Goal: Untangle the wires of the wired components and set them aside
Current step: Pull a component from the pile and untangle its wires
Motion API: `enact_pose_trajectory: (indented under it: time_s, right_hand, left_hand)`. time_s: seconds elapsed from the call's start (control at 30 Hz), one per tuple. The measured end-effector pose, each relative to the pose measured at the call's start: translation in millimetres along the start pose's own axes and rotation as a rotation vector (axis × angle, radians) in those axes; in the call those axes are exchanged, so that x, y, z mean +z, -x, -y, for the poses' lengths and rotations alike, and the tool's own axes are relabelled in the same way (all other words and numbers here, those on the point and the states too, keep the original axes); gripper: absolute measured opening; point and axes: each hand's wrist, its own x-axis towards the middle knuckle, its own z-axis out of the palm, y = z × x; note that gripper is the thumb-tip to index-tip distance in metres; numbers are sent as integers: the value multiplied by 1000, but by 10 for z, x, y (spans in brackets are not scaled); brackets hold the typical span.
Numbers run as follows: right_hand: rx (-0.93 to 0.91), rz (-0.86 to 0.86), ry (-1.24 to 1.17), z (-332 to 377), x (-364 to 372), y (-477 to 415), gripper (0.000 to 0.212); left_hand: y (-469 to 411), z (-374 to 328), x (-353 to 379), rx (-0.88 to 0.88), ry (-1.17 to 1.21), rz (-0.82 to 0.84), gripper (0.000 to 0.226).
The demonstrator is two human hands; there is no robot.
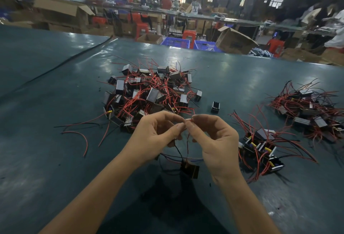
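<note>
A small dark wired component [190,169] hangs by its red and black wires above the green table [55,159]. My left hand [158,133] and my right hand [214,137] meet above it, each pinching the wires between thumb and fingertips. Behind my hands lies a big tangled heap of components [149,92] with red and black wires. To the right sits a smaller sorted group [260,148], and farther right another pile [312,111].
A single loose component [215,107] stands between the heap and the right groups. Loose red wires [81,135] trail left of the heap. A black cable [74,57] crosses the table's far left. Boxes, blue crates and people fill the background.
</note>
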Motion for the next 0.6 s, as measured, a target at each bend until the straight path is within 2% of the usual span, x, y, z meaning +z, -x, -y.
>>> enact_pose_trajectory:
  time_s: [0.13, 0.3, 0.47, 0.6]
  right_hand:
    - [-44, -25, 73, -40, 13, 7, 20]
    - [-139, -10, 327, -85, -20, 1, 20]
    - [21, 50, 293, -81, -63, -25, 15]
    - [128, 54, 152, -64, -57, -45, 15]
  left_hand:
    - [9, -1, 9, -88, -18, 67, 17]
    - [15, -26, 2, -25, -110, 36, 11]
    - [26, -30, -6, 13, -186, 17, 11]
    - [23, -22, -18, 21, -210, 27, 10]
